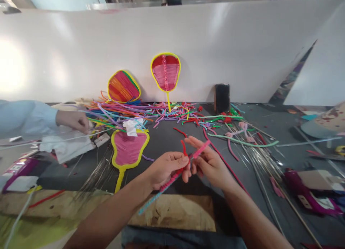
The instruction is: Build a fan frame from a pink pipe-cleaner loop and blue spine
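Note:
In front of me, my left hand [172,167] pinches a thin rod wrapped in fuzzy pipe cleaner, pink at its upper end [202,149] and light blue at its lower tail [150,203]. A red pipe cleaner [183,147] stands up from between the left thumb and fingers, at the rod's middle. My right hand [211,164] is closed around the pink end, its index and middle fingers fairly straight. Left of my hands lies a pink fan [129,148] with a yellow fuzzy rim and handle. The right fingers hide part of the rod.
Cut pipe cleaners [172,112] lie heaped at the white partition [199,40], where two more fans [165,72] lean. A black phone [222,98] stands nearby. Thin wires [258,162] and a purple glue gun [309,195] are at right. A co-worker's hand [74,121] is at left.

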`<state>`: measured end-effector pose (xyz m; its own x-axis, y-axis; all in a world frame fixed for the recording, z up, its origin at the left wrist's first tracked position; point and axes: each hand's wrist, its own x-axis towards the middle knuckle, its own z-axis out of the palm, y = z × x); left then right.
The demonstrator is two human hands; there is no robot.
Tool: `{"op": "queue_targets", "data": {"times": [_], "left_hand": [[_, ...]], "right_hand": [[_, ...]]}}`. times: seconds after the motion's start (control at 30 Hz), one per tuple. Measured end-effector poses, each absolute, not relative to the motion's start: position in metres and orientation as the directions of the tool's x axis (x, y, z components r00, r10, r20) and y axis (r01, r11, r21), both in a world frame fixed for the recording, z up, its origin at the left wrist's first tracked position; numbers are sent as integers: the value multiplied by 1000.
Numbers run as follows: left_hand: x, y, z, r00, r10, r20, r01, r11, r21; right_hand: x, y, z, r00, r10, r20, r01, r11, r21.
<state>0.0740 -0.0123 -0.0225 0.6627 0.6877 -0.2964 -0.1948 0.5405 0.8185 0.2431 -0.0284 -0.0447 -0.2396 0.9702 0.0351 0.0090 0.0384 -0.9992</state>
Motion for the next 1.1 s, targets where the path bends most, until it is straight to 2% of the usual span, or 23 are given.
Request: {"op": "queue_targets", "data": {"times": [0.07, 0.17, 0.4, 0.53, 0.63, 0.73, 0.83, 0.97, 1.1], "left_hand": [[78, -14, -23, 715, 634, -296, -194, 587, 786], [81, -14, -27, 730, 623, -281, -231, 612, 756], [76, -9, -35, 720, 639, -272, -266, 616, 742], [72, -5, -35, 663, 670, -334, -244, 616, 749], [71, -3, -37, 621, 697, -358, -264, 616, 742], [71, -2, -40, 590, 718, -369, -289, 615, 734], [71, -1, -43, 563, 735, -378, -297, 607, 737], [70, 1, -47, 543, 748, -381, -313, 602, 735], [70, 0, -46, 536, 751, -384, -330, 606, 724]], "right_hand": [[243, -30, -46, -269, 963, 17, -77, -3, -997], [245, -31, -47, -312, 949, -37, -126, -80, -989], [242, -32, -50, -224, 974, -43, -110, -69, -992], [242, -34, -55, -154, 987, -36, 17, -34, -999], [244, -34, -57, -132, 985, 113, 238, 142, -961], [246, -33, -56, -129, 936, 327, 481, 347, -805], [247, -32, -56, -118, 882, 456, 620, 424, -660], [249, -31, -57, -112, 845, 522, 693, 443, -569], [251, -28, -59, -165, 843, 511, 668, 477, -571]]}}
